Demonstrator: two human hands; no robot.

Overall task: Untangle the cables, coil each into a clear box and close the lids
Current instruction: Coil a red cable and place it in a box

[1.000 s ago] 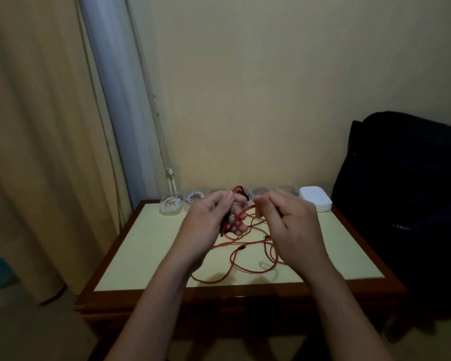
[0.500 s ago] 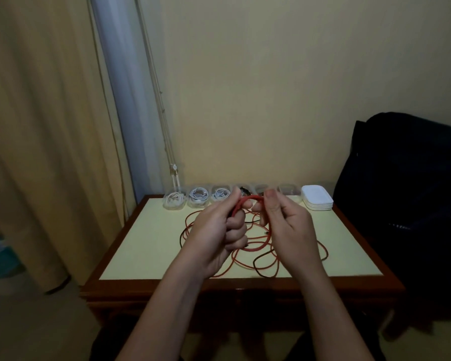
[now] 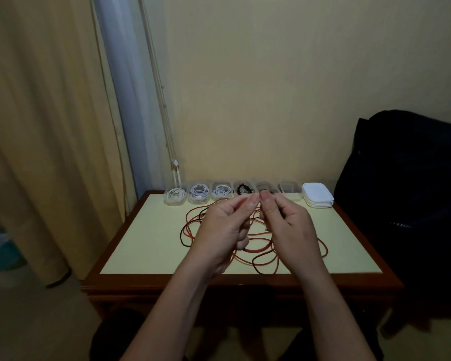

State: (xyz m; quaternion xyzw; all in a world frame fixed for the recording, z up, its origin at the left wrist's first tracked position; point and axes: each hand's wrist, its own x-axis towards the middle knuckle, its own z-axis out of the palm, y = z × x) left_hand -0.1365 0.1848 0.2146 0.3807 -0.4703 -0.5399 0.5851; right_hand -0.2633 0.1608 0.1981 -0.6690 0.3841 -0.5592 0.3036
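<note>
Red cable (image 3: 258,250) sprawls in loose loops over the pale yellow worktop (image 3: 151,246), tangled with a thinner black cable (image 3: 183,241). Both hands are raised over the heap with their fingertips almost meeting. The left hand (image 3: 225,226) pinches a red strand between thumb and forefinger, and the right hand (image 3: 290,225) pinches the same strand just beside it (the light is dim, so the strand barely shows there). Along the far edge runs a row of clear boxes (image 3: 289,189): three hold white coils and one holds a black coil. A stack of white lids (image 3: 318,198) sits at the row's right end.
</note>
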